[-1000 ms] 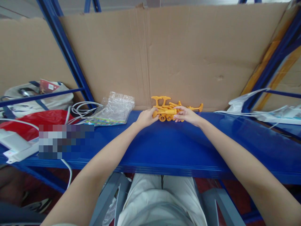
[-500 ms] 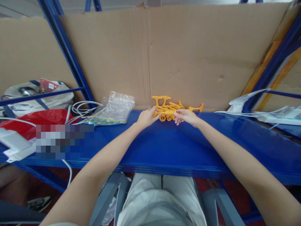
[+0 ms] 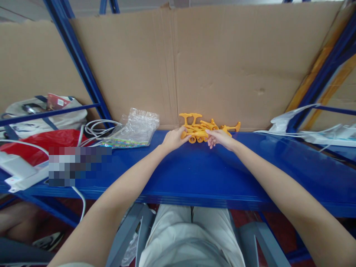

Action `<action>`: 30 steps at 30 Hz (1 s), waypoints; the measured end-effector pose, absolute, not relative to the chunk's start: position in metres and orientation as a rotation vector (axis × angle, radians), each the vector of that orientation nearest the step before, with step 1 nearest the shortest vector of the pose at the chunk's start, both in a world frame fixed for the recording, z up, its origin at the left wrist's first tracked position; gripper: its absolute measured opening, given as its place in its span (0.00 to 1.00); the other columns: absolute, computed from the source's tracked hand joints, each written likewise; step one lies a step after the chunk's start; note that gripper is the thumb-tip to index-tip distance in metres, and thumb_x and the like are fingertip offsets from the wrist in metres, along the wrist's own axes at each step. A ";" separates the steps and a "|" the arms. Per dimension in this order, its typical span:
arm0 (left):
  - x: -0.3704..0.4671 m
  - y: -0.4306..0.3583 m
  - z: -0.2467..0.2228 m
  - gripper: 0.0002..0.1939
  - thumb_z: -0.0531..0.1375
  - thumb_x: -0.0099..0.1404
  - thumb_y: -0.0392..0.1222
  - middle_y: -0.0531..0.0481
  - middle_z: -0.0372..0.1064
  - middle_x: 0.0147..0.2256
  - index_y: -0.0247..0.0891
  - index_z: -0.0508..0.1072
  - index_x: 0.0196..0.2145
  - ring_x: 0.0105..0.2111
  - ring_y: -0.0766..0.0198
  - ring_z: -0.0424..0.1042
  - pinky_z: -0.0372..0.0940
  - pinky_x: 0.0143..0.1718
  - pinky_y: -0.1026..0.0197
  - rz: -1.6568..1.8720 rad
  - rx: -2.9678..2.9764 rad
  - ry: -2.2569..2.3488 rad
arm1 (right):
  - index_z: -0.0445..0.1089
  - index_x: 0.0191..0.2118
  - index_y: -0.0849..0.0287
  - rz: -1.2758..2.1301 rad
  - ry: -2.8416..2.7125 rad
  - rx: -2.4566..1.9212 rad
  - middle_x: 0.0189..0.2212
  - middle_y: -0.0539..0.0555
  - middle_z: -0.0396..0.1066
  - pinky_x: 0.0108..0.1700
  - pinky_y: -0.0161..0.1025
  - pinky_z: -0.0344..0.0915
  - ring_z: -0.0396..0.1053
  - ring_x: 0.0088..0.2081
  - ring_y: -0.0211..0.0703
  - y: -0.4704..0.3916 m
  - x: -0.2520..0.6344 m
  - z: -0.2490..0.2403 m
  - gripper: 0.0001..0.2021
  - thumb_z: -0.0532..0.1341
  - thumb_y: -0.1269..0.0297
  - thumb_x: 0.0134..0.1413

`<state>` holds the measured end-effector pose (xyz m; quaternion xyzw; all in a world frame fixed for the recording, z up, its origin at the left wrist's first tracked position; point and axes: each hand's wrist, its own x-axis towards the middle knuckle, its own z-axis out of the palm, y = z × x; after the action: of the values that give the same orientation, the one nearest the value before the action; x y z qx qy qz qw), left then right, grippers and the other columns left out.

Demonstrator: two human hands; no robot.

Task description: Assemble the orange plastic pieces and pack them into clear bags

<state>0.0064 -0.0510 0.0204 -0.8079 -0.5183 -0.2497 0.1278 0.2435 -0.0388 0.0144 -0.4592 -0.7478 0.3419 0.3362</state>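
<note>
Several orange-yellow plastic pieces (image 3: 213,127) lie in a heap against the cardboard at the back of the blue table. My left hand (image 3: 174,138) has its fingers closed on the left end of a yellow piece at the front of the heap. At that piece's right end, my right hand (image 3: 221,139) pinches with thumb and forefinger, its other fingers curled below. Round open ends show under the piece between my hands. Two T-shaped handles (image 3: 190,116) stick up behind my left hand.
Clear plastic bags (image 3: 137,128) lie left of my hands on the blue table (image 3: 189,174). Farther left are white cables (image 3: 96,128), a red bag (image 3: 52,142), a white power strip (image 3: 29,178) and a cloth bag (image 3: 63,118). Another person's leg (image 3: 20,220) shows lower left.
My right hand's fingers have shifted slightly and curled in more. The yellow piece between my hands has turned a little. My left hand looks the same.
</note>
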 end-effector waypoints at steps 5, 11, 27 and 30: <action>0.007 -0.050 0.020 0.17 0.58 0.68 0.53 0.45 0.78 0.39 0.39 0.70 0.47 0.40 0.55 0.77 0.66 0.37 0.62 -0.776 -2.337 -1.488 | 0.69 0.26 0.56 0.941 -1.875 -1.164 0.20 0.57 0.72 0.23 0.40 0.69 0.70 0.19 0.41 -0.037 0.241 0.012 0.30 0.48 0.35 0.61; 0.006 -0.046 0.018 0.15 0.58 0.68 0.51 0.45 0.78 0.39 0.40 0.71 0.47 0.40 0.56 0.77 0.66 0.37 0.62 -0.778 -2.302 -1.504 | 0.67 0.32 0.56 1.264 -1.522 -1.030 0.25 0.53 0.76 0.23 0.32 0.67 0.71 0.21 0.36 -0.046 0.235 0.018 0.13 0.59 0.52 0.63; -0.003 -0.042 0.014 0.29 0.54 0.69 0.48 0.41 0.66 0.57 0.40 0.55 0.65 0.50 0.56 0.73 0.69 0.46 0.57 -0.881 -2.475 -1.402 | 0.64 0.33 0.57 1.021 -0.988 -0.881 0.23 0.49 0.73 0.24 0.26 0.65 0.69 0.22 0.32 -0.031 0.272 0.036 0.07 0.62 0.66 0.60; -0.008 -0.038 0.015 0.27 0.54 0.68 0.45 0.42 0.66 0.56 0.39 0.58 0.63 0.50 0.55 0.73 0.69 0.48 0.56 -0.849 -2.421 -1.458 | 0.60 0.36 0.55 0.803 -0.882 -0.942 0.27 0.48 0.73 0.25 0.27 0.65 0.72 0.26 0.33 -0.017 0.300 0.035 0.08 0.61 0.63 0.60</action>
<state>-0.0078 -0.0384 0.0146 -0.8167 -0.4917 -0.2865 0.0951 0.2998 -0.0175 0.0347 -0.4269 -0.3999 0.3639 0.7249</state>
